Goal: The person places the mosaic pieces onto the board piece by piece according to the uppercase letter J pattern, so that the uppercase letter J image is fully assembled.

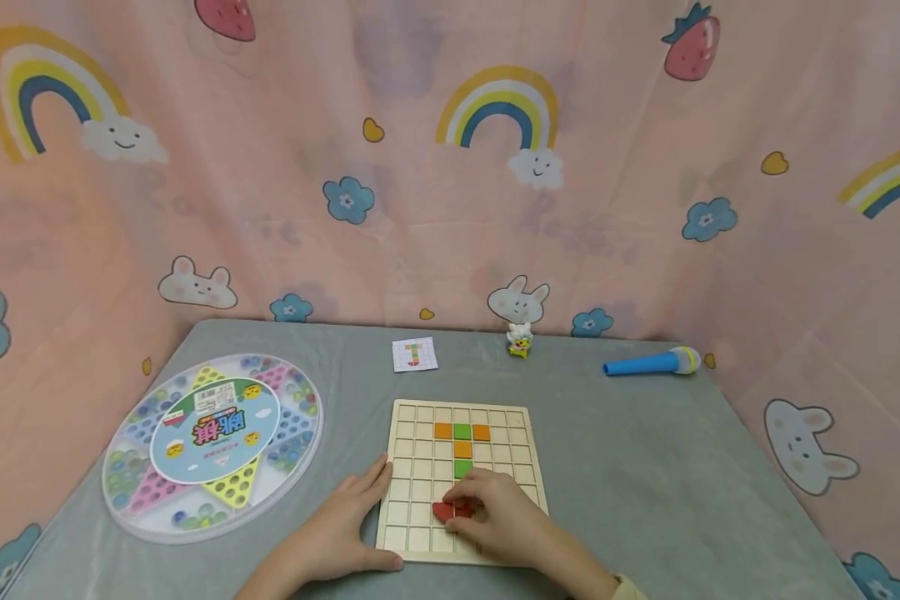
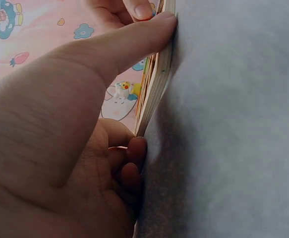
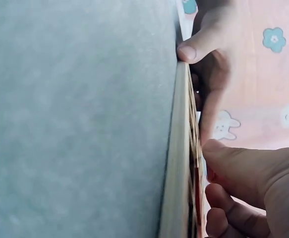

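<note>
A wooden grid board [image 1: 420, 467] lies on the table with orange [image 1: 443, 431] and green [image 1: 462, 432] square tiles set in its upper cells and down one column. My left hand [image 1: 345, 521] rests against the board's left side, fingers extended along the edge and thumb at the near corner. Over the lower middle cells, my right hand [image 1: 506, 517] pinches a red piece [image 1: 462, 503] between thumb and fingers; its shape is partly hidden. Just left of those fingertips is another red piece [image 1: 442, 512] on the board. In the right wrist view, the right thumb and fingertips [image 3: 216, 148] meet close to the board's surface.
A patterned card [image 1: 414, 355] lies behind the board, with a small figurine [image 1: 520, 340] to its right. The round Chinese checkers set [image 1: 213, 450] with marbles takes up the left side. A blue toy microphone [image 1: 651, 362] lies at the back right. Pink printed cloth surrounds the grey table [image 1: 645, 467].
</note>
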### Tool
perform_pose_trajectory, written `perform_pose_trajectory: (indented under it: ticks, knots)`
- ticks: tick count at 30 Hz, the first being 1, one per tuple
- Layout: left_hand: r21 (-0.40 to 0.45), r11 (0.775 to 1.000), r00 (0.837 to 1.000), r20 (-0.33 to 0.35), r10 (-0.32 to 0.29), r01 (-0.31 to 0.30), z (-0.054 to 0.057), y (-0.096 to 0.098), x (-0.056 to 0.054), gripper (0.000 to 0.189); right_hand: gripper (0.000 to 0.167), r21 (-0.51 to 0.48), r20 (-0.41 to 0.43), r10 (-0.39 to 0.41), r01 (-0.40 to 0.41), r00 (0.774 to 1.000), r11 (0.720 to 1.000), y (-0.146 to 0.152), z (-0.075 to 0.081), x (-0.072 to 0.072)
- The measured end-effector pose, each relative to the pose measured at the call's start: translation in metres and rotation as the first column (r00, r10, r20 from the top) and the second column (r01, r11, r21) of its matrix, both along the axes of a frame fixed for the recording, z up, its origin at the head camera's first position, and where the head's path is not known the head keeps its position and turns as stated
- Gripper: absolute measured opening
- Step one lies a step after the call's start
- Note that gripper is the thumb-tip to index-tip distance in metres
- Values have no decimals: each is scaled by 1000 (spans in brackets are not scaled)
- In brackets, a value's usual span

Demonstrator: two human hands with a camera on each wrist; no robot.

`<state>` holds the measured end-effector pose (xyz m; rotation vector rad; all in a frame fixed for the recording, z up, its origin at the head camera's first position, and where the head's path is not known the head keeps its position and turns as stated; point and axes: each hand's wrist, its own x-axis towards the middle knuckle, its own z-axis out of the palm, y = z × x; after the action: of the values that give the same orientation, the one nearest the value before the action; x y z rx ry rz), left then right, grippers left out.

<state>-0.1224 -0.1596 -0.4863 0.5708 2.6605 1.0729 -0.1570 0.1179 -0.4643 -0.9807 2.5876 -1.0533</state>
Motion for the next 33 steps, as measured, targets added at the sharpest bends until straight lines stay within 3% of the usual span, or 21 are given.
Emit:
perform_pose_trajectory:
  ticks: [13, 23, 33]
  knots:
    - [4, 1000, 1000, 11, -2, 2, -1, -1, 0, 123, 20, -45, 14, -25, 26, 1000, 999, 4, -17, -4]
    - [3, 1000, 1000, 27, -6, 6, 1, 0, 0, 123, 19, -91, -21, -40, 38, 999, 995, 7, -23, -4]
    - [-3, 1000, 1000, -9, 2, -2, 1, 0, 0, 122, 12, -93, -91, -46, 37, 995, 995, 4, -26, -3]
